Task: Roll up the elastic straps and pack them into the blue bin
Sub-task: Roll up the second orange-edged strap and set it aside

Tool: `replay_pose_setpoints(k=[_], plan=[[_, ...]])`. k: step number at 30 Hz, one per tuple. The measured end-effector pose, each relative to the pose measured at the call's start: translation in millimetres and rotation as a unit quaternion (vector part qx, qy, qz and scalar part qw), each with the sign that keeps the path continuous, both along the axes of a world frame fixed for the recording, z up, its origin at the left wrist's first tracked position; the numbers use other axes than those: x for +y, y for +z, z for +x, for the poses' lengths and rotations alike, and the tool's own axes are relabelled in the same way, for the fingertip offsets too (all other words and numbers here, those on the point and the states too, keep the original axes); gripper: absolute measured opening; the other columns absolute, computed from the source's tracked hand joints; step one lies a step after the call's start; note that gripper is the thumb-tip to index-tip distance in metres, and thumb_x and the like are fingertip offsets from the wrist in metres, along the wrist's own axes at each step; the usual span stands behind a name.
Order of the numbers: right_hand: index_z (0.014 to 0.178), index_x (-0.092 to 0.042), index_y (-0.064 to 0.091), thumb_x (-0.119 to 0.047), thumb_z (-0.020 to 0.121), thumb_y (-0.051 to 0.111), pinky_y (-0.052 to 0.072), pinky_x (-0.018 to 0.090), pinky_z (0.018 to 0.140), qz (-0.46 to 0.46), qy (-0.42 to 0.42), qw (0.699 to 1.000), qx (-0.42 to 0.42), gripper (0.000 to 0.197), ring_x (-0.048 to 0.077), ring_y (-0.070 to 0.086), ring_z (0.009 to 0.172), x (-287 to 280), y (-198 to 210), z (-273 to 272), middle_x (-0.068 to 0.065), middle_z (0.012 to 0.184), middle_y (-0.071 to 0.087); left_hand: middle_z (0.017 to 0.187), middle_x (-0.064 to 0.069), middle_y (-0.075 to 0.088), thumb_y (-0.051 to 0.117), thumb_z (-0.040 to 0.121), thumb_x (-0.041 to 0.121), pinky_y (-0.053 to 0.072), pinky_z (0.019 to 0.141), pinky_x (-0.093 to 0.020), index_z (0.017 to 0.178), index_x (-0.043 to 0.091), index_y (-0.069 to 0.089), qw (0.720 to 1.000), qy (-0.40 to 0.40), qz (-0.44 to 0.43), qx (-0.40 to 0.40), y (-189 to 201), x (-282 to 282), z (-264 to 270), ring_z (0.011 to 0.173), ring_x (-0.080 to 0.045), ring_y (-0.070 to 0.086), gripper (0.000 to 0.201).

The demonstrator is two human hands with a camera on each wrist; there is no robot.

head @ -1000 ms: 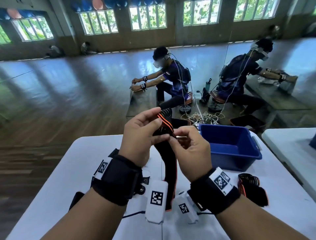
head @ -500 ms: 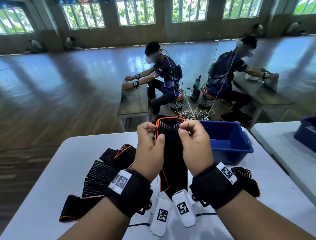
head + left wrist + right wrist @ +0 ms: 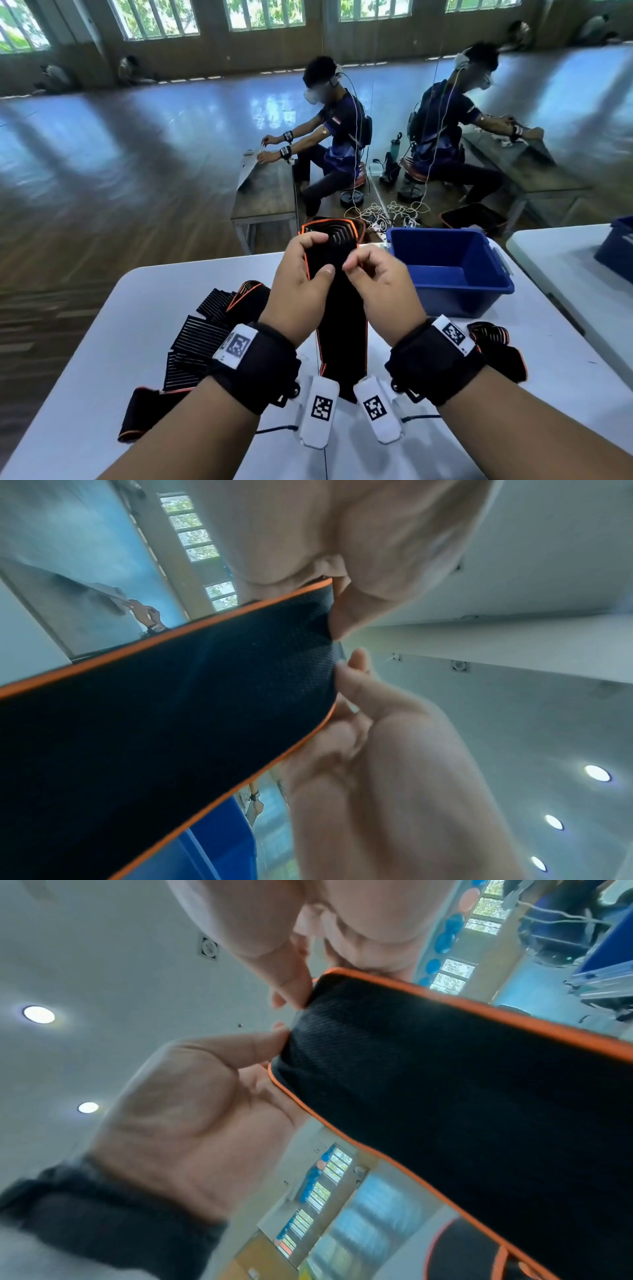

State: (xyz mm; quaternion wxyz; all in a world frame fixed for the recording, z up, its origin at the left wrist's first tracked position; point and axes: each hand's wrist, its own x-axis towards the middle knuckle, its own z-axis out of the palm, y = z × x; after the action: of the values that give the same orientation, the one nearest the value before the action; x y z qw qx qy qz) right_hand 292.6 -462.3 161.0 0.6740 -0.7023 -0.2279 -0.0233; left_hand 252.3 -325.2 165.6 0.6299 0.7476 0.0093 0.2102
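Note:
I hold one black elastic strap [image 3: 342, 325] with orange edging upright over the white table [image 3: 144, 342]. Its top end [image 3: 329, 229] curls over toward me. My left hand [image 3: 317, 265] pinches the strap's left edge near the top, thumb on the front. My right hand [image 3: 351, 265] pinches the right edge at the same height. The wrist views show the strap [image 3: 171, 710] [image 3: 445, 1083] gripped by my left hand [image 3: 337, 610] and right hand [image 3: 318, 980]. The blue bin [image 3: 493, 274] stands just right of my hands with nothing visible in it.
Several loose straps [image 3: 205, 335] lie piled on the table at the left. A rolled strap [image 3: 493, 346] sits by my right wrist. A second white table [image 3: 565, 274] with another blue bin [image 3: 616, 246] stands to the right. A seated person works at a low bench beyond.
The strap has turned from edge-on to flat toward me, its top end now curled over. Both hands have shifted to grip its two edges, thumbs closer together.

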Motion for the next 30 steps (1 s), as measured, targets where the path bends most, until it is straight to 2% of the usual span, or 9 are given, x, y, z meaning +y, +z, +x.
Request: replay_pose_setpoints(k=[4,8,10,14,17,19,22,26,30], plan=[[0.085,-0.008,0.072,0.015,0.083,0.061,0.048,0.012,0.072,-0.098,0.085,0.99,0.06,0.025,0.003,0.064,0.076,-12,-41,-12,-0.003,0.085,0.07,0.124,-0.004,0.064,0.057,0.081,0.008,0.051,0.097,-0.033,0.117,0.033,0.057,0.997,0.028,-0.065,0.014,-10,17,22,0.115,-0.016,0.062,0.044],[0.101,-0.024,0.074,0.007,0.076,0.07,0.05,0.016,0.082,-0.184,0.124,0.965,0.139,0.04,0.001,0.067,0.092,-27,-103,-22,-0.004,0.102,0.073,0.121,-0.007,0.067,0.057,0.086,-0.006,0.055,0.087,-0.029,0.113,0.031,0.06,0.993,0.034,-0.11,0.036,-30,29,53,0.104,-0.015,0.065,0.046],[0.103,-0.036,0.073,0.004,0.071,0.07,0.053,0.023,0.089,-0.213,0.131,0.953,0.168,0.051,0.008,0.068,0.099,-33,-127,-25,-0.009,0.105,0.073,0.117,-0.006,0.067,0.054,0.088,-0.012,0.054,0.081,-0.026,0.112,0.029,0.06,0.993,0.032,-0.091,0.061,-48,32,67,0.097,-0.011,0.065,0.048],[0.103,-0.033,0.073,0.015,0.074,0.069,0.053,0.019,0.078,-0.245,0.125,0.927,0.254,0.057,0.008,0.067,0.094,-46,-163,-37,-0.008,0.106,0.072,0.112,-0.004,0.066,0.05,0.089,-0.011,0.053,0.074,-0.016,0.121,0.019,0.058,0.988,0.037,0.0,0.151,-95,40,83,0.085,-0.004,0.063,0.045],[0.101,-0.042,0.07,0.005,0.076,0.076,0.054,0.021,0.091,-0.306,0.118,0.906,0.269,0.054,0.005,0.064,0.106,-58,-185,-48,-0.014,0.115,0.069,0.119,-0.006,0.064,0.054,0.086,-0.011,0.05,0.074,-0.013,0.121,0.02,0.058,0.971,0.017,0.063,0.232,-132,49,90,0.094,-0.011,0.063,0.047],[0.098,-0.046,0.069,-0.004,0.075,0.08,0.054,0.023,0.089,-0.336,0.104,0.891,0.289,0.049,0.004,0.065,0.098,-66,-194,-54,-0.018,0.106,0.068,0.127,-0.005,0.062,0.059,0.084,-0.005,0.049,0.088,-0.021,0.126,0.019,0.059,0.947,-0.005,0.169,0.275,-159,53,92,0.108,-0.017,0.061,0.048],[0.102,-0.041,0.067,-0.017,0.076,0.083,0.041,0.01,0.071,-0.37,0.052,0.88,0.292,0.038,-0.004,0.054,0.08,-73,-198,-64,-0.021,0.086,0.058,0.137,-0.007,0.057,0.062,0.089,0.005,0.041,0.107,-0.031,0.135,0.017,0.055,0.892,-0.053,0.308,0.325,-190,57,91,0.125,-0.025,0.055,0.048],[0.112,-0.033,0.07,-0.025,0.08,0.08,0.037,0.01,0.075,-0.385,0.001,0.881,0.274,0.034,0.006,0.055,0.097,-74,-197,-74,-0.012,0.104,0.061,0.14,-0.006,0.054,0.066,0.091,0.019,0.044,0.107,-0.041,0.137,0.022,0.054,0.838,-0.071,0.42,0.34,-210,60,102,0.126,-0.03,0.054,0.047],[0.118,-0.031,0.069,-0.029,0.087,0.074,0.037,0.016,0.077,-0.418,0.005,0.874,0.249,0.032,0.009,0.052,0.09,-70,-196,-72,-0.007,0.105,0.052,0.143,-0.001,0.048,0.065,0.092,0.032,0.045,0.102,-0.051,0.135,0.028,0.053,0.79,-0.086,0.517,0.319,-210,60,117,0.126,-0.033,0.048,0.045]])
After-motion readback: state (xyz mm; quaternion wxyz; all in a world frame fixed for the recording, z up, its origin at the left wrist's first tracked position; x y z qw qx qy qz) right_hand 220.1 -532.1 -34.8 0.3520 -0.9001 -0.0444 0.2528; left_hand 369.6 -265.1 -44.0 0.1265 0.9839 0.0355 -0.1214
